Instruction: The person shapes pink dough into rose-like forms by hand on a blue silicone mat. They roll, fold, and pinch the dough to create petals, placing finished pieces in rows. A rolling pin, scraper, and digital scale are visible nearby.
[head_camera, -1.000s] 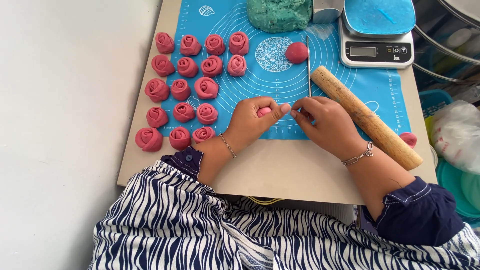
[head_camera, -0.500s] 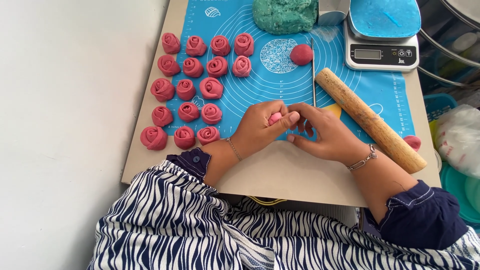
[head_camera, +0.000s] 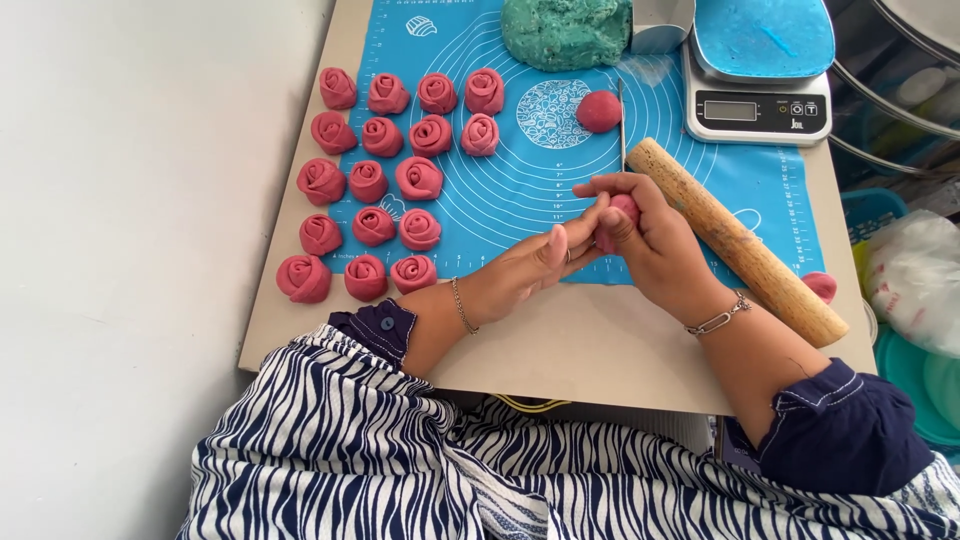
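Hovering above the blue mat (head_camera: 520, 200), a pink dough piece (head_camera: 620, 215) is being gripped in the curled fingers of the right hand (head_camera: 650, 240), while the left hand (head_camera: 535, 265), palm half open, is being pressed against it with extended fingertips

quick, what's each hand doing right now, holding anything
Left hand: open, fingers stretched out, tips touching the pink dough piece.
Right hand: closed around the pink dough piece, holding it above the blue mat.

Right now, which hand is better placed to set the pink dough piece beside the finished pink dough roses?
Left hand: it lies toward the dough roses; the right hand, gripping the dough piece, lies farther away.
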